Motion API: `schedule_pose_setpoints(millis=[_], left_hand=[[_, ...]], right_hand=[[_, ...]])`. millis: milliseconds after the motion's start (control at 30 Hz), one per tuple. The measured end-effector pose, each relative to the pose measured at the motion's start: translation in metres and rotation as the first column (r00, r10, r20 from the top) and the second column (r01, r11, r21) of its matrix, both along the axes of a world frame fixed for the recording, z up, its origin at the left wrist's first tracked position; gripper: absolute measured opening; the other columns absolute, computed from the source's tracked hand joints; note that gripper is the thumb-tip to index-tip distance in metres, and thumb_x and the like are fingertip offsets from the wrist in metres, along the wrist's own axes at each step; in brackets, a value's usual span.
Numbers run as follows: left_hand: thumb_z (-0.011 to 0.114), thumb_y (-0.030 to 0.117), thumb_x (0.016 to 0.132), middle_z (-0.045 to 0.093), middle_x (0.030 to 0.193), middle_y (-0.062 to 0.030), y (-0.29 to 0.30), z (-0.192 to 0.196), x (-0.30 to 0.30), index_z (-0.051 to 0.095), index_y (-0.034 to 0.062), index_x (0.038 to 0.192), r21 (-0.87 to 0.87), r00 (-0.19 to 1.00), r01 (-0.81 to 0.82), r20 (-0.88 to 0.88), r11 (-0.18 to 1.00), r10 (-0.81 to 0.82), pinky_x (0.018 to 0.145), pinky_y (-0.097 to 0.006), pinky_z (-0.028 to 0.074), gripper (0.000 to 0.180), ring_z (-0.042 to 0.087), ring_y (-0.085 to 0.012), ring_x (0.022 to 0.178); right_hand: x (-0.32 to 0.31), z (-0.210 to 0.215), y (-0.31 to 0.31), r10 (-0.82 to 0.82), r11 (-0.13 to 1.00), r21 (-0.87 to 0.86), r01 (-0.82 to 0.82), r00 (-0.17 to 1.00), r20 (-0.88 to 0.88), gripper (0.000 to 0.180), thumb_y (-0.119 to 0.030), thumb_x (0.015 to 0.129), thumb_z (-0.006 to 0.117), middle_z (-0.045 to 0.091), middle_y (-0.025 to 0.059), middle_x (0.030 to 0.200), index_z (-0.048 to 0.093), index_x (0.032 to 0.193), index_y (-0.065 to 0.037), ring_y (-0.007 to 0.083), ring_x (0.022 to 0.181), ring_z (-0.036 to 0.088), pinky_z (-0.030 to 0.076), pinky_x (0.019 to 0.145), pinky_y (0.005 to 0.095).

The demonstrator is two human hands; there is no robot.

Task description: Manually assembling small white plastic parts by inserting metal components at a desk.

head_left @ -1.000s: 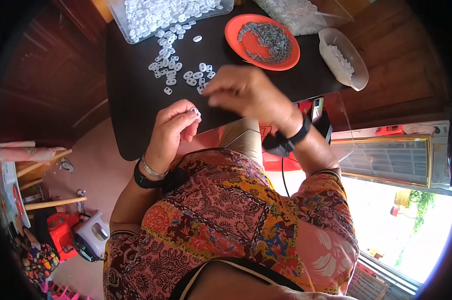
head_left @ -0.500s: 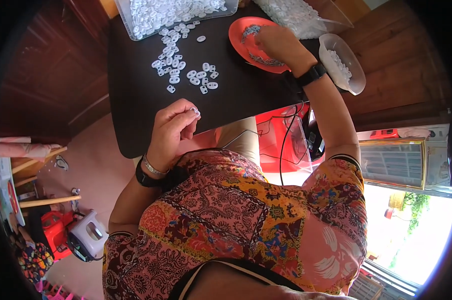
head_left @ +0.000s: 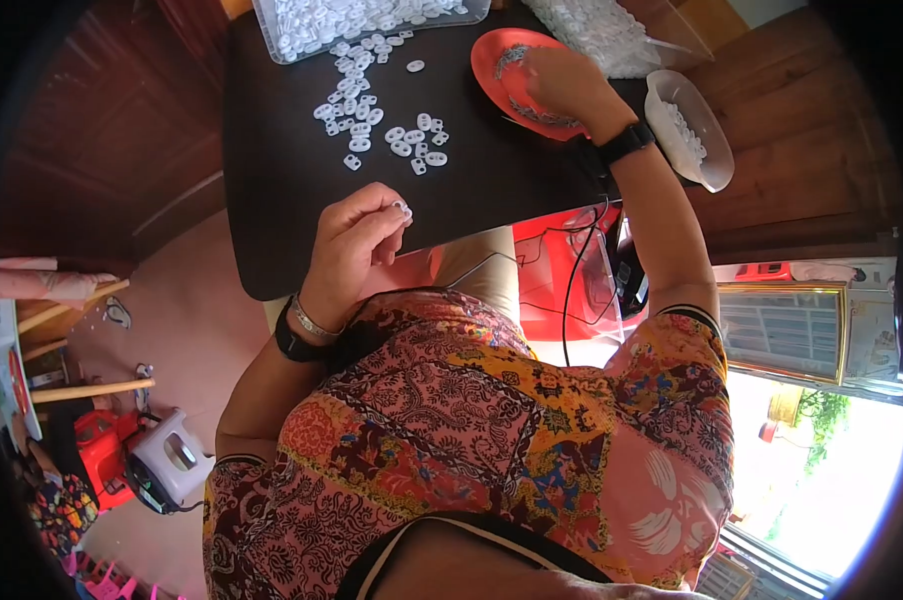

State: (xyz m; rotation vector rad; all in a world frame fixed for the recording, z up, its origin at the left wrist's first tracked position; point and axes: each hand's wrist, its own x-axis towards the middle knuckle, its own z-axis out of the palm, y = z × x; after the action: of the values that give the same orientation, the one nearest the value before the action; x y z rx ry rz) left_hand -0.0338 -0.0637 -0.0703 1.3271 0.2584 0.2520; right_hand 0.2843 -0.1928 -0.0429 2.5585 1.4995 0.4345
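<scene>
My left hand hovers over the near edge of the black table, its fingertips pinched on a small white plastic piece. My right hand reaches across into the orange plate, which holds small grey metal parts; what the fingers hold there is hidden. Several loose white plastic pieces lie scattered on the table between the two hands.
A clear tray full of white pieces stands at the table's far edge. A clear bag of white parts lies behind the plate, and a white bowl sits at the right edge. A red box with cables is under the table.
My right hand moved from the table's middle, beside my left hand, out to the orange plate. My left hand stayed put, still pinching its piece.
</scene>
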Motion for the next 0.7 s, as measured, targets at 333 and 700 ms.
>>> schedule_pose_setpoints(millis=[333,700], left_hand=[[0.052,0.014,0.088,0.049,0.059,0.0023,0.003,-0.001,0.001,0.059,0.0024,0.080,0.009,1.000,0.030,0.009,1.000,-0.030,0.047,-0.019,0.031,0.016,0.043,-0.0038,0.051],[0.048,0.018,0.091,0.047,0.059,0.0010,-0.005,0.011,-0.004,0.058,0.0002,0.082,0.126,0.996,-0.092,0.006,0.988,0.092,0.050,-0.020,0.029,0.022,0.039,-0.0046,0.052]], right_hand=[[-0.009,0.016,-0.023,0.186,0.817,0.543,0.195,0.802,-0.568,0.021,-0.017,0.086,0.058,0.064,0.0036,0.079,0.063,0.097,-0.001,0.0105,0.073,0.059,0.048,0.068,0.0269],[-0.144,0.013,-0.001,0.527,0.791,0.556,0.254,0.177,-0.831,0.019,-0.020,0.091,0.060,0.060,-0.0002,0.075,0.062,0.089,-0.002,0.0056,0.067,0.053,0.045,0.063,0.0201]])
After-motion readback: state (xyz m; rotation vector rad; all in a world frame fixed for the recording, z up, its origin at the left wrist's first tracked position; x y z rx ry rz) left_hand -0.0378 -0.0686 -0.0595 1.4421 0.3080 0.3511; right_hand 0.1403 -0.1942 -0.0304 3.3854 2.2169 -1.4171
